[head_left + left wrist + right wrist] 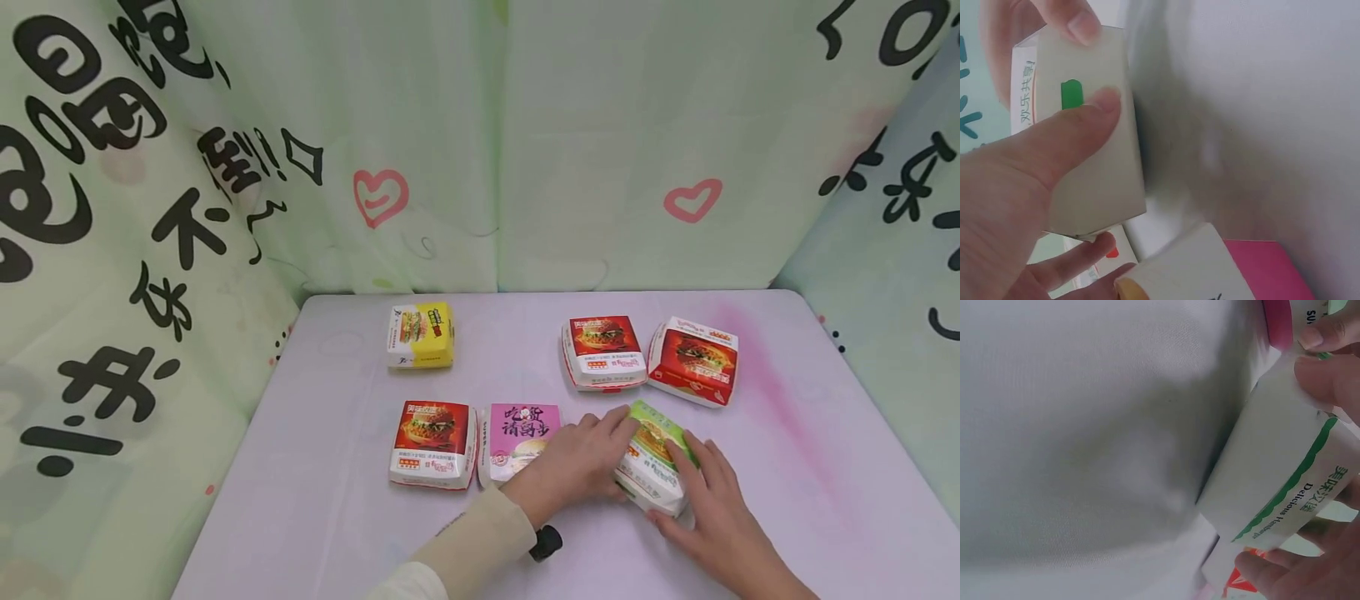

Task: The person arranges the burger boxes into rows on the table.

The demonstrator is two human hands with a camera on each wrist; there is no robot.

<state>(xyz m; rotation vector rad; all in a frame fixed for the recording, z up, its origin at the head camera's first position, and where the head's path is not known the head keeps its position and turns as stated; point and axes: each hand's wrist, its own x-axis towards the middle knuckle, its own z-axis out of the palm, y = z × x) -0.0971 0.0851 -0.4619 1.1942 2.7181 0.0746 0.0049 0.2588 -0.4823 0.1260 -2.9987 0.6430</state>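
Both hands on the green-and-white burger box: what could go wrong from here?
1. The left-hand grip overlaps the pink box in the head view; shifting left might knock it askew.
2. The left-hand and right-hand grip both bear on the green-and-white box, which looks like folded card; a hard squeeze could dent it.

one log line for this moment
left hand: grips green-and-white hamburger box | right hand: grips same box | to its left: pink hamburger box
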